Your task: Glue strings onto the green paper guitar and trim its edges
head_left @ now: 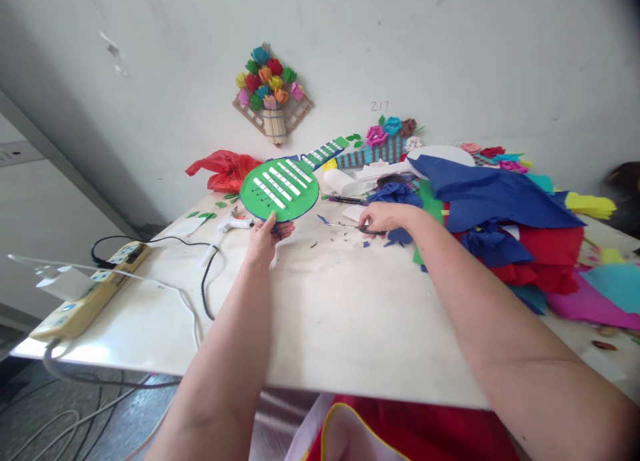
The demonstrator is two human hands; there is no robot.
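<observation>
Guitar (pixel 296 198): pinching its rim with left hand (pixel 267 238), gripping scissors (pixel 379 232) with right hand (pixel 380 217) toward back edge of tabletop (pixel 320 314); looking nearly done (bearing white strips (pixel 270 194) already), probably leaving trimming.

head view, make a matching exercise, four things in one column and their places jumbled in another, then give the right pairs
Things
1. green banjo-shaped craft
2. power strip
3. scissors
4. flower bundle

Places
A. in the right hand
B. up on the wall
C. in the left hand
D. at the left end of the table

Right pairs: 1-C, 2-D, 3-A, 4-B
</observation>
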